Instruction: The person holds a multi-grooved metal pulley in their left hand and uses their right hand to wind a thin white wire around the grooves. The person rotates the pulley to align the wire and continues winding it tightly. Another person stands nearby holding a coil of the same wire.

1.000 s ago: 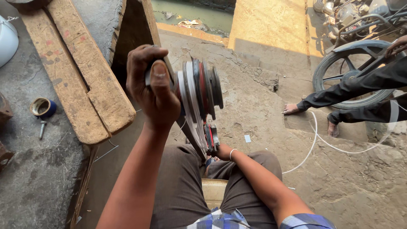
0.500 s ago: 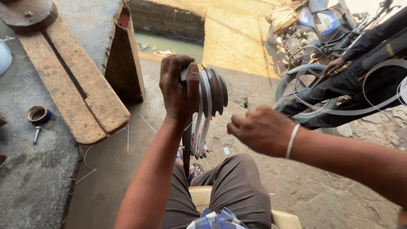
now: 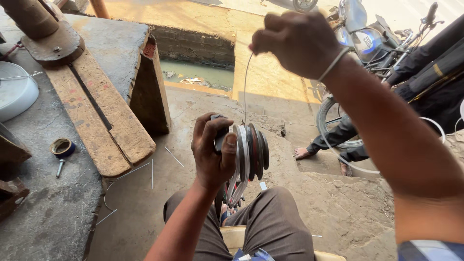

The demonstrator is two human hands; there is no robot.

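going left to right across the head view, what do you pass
White bowl → tape roll → wooden planks → left hand → stack of discs → right hand, raised and pinching a wire → motorcycle wheel

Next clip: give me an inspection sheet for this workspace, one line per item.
Surface: dirt ground; stone slab with wooden planks.
Job's things: stack of grooved pulley discs; thin wire running up from it.
Clutter: tape roll, white bowl, wire offcuts.
Hands: left hand grips the discs; right hand raised, pinching the wire.
Cables: white hose.
Surroundings: drain, motorcycle, another person's foot.
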